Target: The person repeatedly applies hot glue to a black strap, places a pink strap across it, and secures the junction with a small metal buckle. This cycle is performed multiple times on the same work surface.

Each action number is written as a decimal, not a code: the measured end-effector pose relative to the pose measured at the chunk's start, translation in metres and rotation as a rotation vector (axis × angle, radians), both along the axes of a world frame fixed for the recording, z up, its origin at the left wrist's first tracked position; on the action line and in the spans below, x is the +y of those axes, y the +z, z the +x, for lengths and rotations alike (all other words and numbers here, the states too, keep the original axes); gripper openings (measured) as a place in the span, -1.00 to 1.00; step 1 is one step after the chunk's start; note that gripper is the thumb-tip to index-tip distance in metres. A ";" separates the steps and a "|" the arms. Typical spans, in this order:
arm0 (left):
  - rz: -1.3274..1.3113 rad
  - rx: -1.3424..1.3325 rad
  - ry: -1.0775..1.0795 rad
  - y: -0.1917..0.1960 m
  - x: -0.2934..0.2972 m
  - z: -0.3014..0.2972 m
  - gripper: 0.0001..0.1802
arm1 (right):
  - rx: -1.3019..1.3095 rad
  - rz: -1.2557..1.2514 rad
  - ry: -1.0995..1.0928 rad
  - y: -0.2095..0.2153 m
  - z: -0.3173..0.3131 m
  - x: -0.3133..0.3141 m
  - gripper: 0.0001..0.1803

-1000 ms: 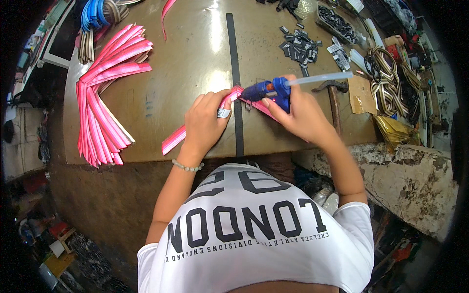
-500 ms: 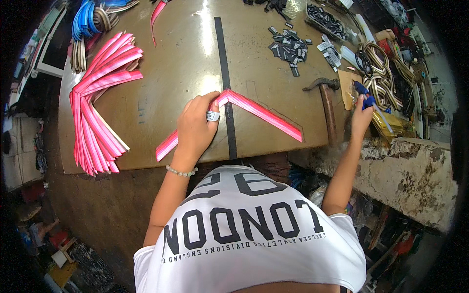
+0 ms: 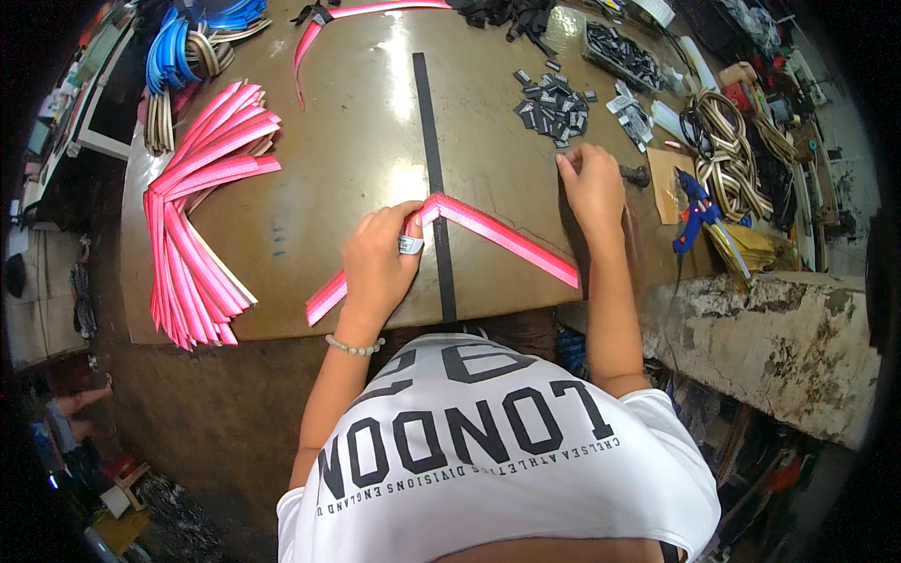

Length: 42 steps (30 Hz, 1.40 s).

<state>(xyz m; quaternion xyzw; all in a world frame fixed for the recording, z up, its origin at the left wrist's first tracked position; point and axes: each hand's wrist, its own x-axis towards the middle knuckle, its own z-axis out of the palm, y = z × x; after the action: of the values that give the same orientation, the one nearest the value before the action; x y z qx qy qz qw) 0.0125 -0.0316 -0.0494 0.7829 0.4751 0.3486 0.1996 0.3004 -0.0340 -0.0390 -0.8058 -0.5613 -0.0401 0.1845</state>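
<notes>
My left hand (image 3: 383,253) is closed around a pink striped webbing strap (image 3: 507,238), near its bend. The strap is folded into a wide V, and its peak lies over a black strip (image 3: 428,122) on the table. A small white label (image 3: 410,246) shows by my left thumb. Just below a pile of small black tags (image 3: 556,105), my right hand (image 3: 593,188) hovers with fingers curled and a gap between thumb and forefinger; nothing shows in it. Right of that hand lies a blue glue gun (image 3: 696,208). My right forearm and hand partly hide a hammer (image 3: 636,175).
A fanned stack of bent pink straps (image 3: 192,216) lies at the left, with blue strap bundles (image 3: 174,52) behind it. Coiled striped cords (image 3: 737,169) and a clear tray of black pieces (image 3: 619,52) occupy the right side. Another pink strap (image 3: 375,9) stretches along the far side.
My right hand has let go of the glue gun and moved left to the black tags. The glue gun now rests at the right. My left hand still holds the strap.
</notes>
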 end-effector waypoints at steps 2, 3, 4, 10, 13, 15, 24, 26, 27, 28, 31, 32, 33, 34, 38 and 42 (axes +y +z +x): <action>-0.002 -0.031 0.004 0.001 0.000 0.000 -0.86 | 0.142 0.045 0.077 0.010 -0.007 -0.009 -0.79; -0.001 -0.049 0.005 0.001 0.000 0.000 -0.86 | 0.304 0.093 0.068 0.016 -0.014 -0.014 -0.82; 0.000 -0.068 -0.001 0.002 0.000 0.000 -0.87 | 0.468 0.145 0.080 0.021 -0.025 -0.019 -0.85; -0.043 -0.205 -0.041 0.020 -0.009 -0.001 -0.86 | 1.250 0.323 0.223 0.020 -0.097 -0.049 -0.86; -0.292 -0.322 -0.041 0.028 -0.019 -0.001 -0.84 | 1.175 0.208 0.407 0.016 -0.109 -0.054 -0.86; -0.518 -0.391 -0.048 0.029 -0.022 -0.002 -0.83 | 1.112 0.141 0.547 0.016 -0.112 -0.055 -0.83; -0.394 -0.169 0.018 0.022 0.003 0.003 -0.76 | 1.335 0.052 0.417 0.005 -0.109 -0.047 -0.62; -0.150 0.068 0.049 0.021 0.015 0.007 -0.77 | 1.141 0.044 0.388 0.001 -0.104 -0.045 -0.64; -0.355 0.067 0.109 0.020 0.016 0.007 -0.74 | 1.119 0.018 0.358 -0.001 -0.103 -0.045 -0.69; -0.338 0.075 0.122 0.020 0.017 0.007 -0.73 | 1.100 0.029 0.391 -0.001 -0.101 -0.045 -0.71; -0.318 0.099 0.138 0.019 0.011 0.006 -0.70 | 1.053 0.025 0.399 -0.002 -0.102 -0.048 -0.77; -0.316 0.100 0.130 0.019 0.007 0.006 -0.70 | 1.037 0.041 0.401 -0.001 -0.104 -0.051 -0.78; -0.314 0.101 0.122 0.019 0.005 0.006 -0.69 | 1.023 0.063 0.412 -0.001 -0.105 -0.053 -0.79; -0.293 0.077 0.115 0.018 0.005 0.007 -0.68 | 1.017 0.066 0.420 -0.001 -0.106 -0.055 -0.80; -0.313 0.066 0.118 0.018 0.009 0.009 -0.65 | 1.015 0.080 0.462 -0.003 -0.106 -0.061 -0.81; -0.356 0.085 0.102 0.021 0.015 0.010 -0.62 | 0.970 0.053 0.487 -0.005 -0.103 -0.057 -0.80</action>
<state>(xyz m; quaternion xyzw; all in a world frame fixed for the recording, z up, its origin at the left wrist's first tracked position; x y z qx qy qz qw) 0.0228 -0.0167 -0.0287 0.7240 0.5764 0.2354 0.2969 0.1973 -0.0914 -0.0436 -0.5734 -0.5810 0.3663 0.4465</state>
